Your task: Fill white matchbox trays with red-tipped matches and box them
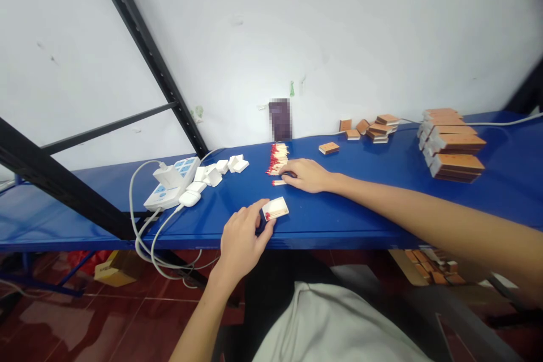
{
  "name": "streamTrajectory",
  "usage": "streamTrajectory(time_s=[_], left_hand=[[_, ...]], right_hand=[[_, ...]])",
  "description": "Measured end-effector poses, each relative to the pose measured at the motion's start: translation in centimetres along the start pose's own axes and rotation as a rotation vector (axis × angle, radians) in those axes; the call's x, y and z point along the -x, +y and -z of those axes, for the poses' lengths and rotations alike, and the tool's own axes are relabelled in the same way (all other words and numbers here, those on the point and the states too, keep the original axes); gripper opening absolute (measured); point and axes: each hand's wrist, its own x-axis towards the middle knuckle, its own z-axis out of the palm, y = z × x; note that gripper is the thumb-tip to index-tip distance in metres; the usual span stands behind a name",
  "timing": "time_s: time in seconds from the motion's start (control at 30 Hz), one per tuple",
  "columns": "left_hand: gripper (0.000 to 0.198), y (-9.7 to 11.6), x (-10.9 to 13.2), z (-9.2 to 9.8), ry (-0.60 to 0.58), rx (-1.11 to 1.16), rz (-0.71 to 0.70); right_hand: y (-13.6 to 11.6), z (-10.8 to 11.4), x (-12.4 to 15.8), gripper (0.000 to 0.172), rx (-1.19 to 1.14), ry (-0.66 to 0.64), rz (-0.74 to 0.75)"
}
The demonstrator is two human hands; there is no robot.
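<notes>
Near the front edge of the blue table, my left hand (244, 237) grips a small white matchbox tray (275, 208) between thumb and fingers. A few red-tipped matches lie along the tray's near side. Beyond it, my right hand (308, 175) rests at the near end of a row of loose matches (279, 157), its thumb and fingers closed on matches. The match heads there point left, with a few set slightly apart from the row.
White empty trays (212, 174) and a power strip (173, 184) with cables lie left. One brown matchbox (329, 148) lies right of the matches, with a loose pile (379, 129) and tall stacks (456, 144) farther right. A black shelf post (148, 51) rises left.
</notes>
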Motion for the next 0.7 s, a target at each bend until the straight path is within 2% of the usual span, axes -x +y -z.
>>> streamTrajectory(time_s=[0.7], left_hand=[[0.032,0.02,-0.06,-0.14,0.015,0.012,-0.009]], right_hand=[[-0.24,0.02,0.08,0.026,0.044,0.077,-0.103]])
